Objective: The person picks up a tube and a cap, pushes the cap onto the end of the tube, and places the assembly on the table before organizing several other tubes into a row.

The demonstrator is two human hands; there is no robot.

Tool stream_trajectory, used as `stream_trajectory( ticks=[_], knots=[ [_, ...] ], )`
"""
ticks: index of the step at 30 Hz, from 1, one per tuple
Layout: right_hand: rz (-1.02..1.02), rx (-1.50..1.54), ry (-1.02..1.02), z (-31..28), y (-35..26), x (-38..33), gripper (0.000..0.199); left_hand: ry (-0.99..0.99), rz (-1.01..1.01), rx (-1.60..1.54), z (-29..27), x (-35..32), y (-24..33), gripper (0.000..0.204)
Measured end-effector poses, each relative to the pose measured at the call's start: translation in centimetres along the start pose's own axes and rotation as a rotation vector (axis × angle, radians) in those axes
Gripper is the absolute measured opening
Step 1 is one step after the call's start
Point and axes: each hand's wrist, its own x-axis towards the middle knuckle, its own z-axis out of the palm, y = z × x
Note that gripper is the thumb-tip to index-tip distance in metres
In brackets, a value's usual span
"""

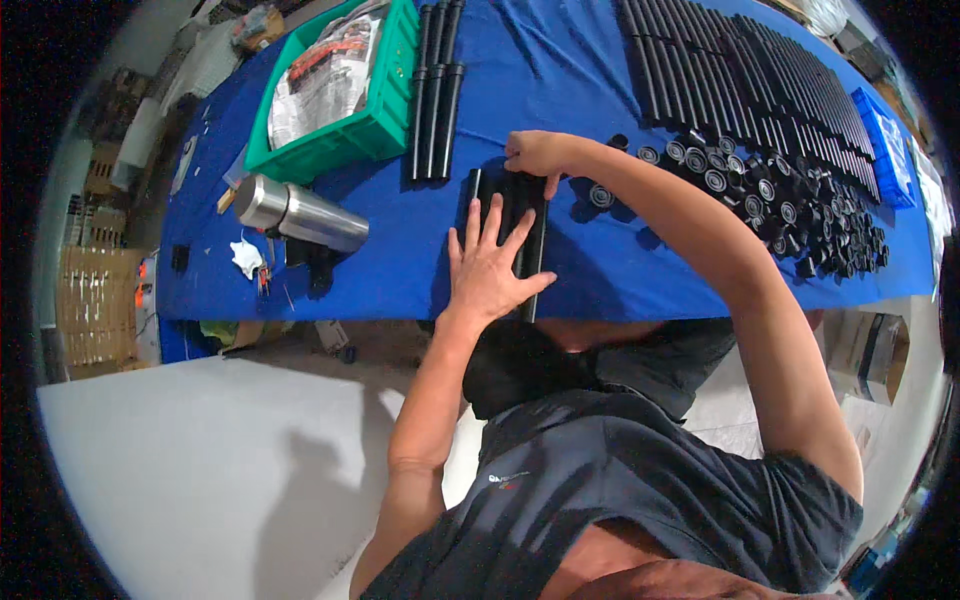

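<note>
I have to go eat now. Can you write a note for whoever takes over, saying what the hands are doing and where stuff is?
Left hand: flat, fingers spread, pressing on a small row of black plastic tubes near the front edge of the blue-covered table.
Right hand: at the far ends of those tubes, fingers curled on them.
Three more black tubes lie beside the green plastic bin; many tubes and black round rollers lie to the right.
Done: these few tubes gathered. Left: the others.
</note>
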Motion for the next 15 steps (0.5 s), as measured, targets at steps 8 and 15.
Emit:
stream_trajectory(
  ticks=[8,15],
  knots=[
    [-0.176,-0.694,0.23,-5.3,-1.9,-5.1,0.043,0.001,-0.091,0.004,1.0,0.2,0.8,0.076],
    [-0.162,-0.97,0.127,-4.2,0.8,-6.8,0.06,-0.002,-0.08,0.004,1.1,0.2,1.1,0.076]
  ],
)
